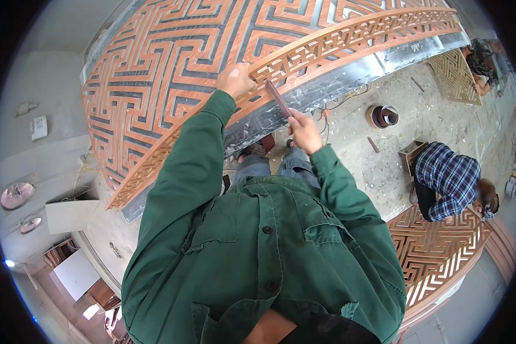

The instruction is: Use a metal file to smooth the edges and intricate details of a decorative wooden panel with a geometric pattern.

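A large wooden lattice panel, cut in a maze-like fretwork pattern, spreads in front of me. Along its near edge runs a long, narrow wooden fretwork strip with small cut-outs. My left hand is closed at this strip, its fingertips curled over the near part and partly hidden. In my closed right hand is a slim, flat, dark reddish stick, held by its lower end. The stick's far end meets the strip a little to the right of my left hand; whether it enters a cut-out I cannot tell.
A dark-edged table bears the panel. On the dusty floor stand a round can and a loose dark stick. A person in a plaid shirt bends over another lattice panel; a second person works at the upper right.
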Demonstrator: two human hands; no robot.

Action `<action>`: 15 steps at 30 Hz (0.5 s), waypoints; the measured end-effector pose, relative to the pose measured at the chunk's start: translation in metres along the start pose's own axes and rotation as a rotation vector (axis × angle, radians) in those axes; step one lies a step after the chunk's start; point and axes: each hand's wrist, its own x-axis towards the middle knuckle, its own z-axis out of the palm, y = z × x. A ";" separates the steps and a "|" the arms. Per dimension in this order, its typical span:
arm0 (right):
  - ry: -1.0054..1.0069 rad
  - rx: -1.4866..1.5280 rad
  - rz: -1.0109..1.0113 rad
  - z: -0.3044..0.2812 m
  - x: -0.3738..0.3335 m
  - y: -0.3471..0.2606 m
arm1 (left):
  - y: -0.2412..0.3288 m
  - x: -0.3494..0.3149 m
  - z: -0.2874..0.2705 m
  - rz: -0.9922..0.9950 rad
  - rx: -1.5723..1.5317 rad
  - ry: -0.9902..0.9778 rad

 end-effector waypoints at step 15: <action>0.310 -0.507 -0.354 0.035 -0.013 -0.004 | 0.004 0.000 -0.001 -0.037 0.009 -0.058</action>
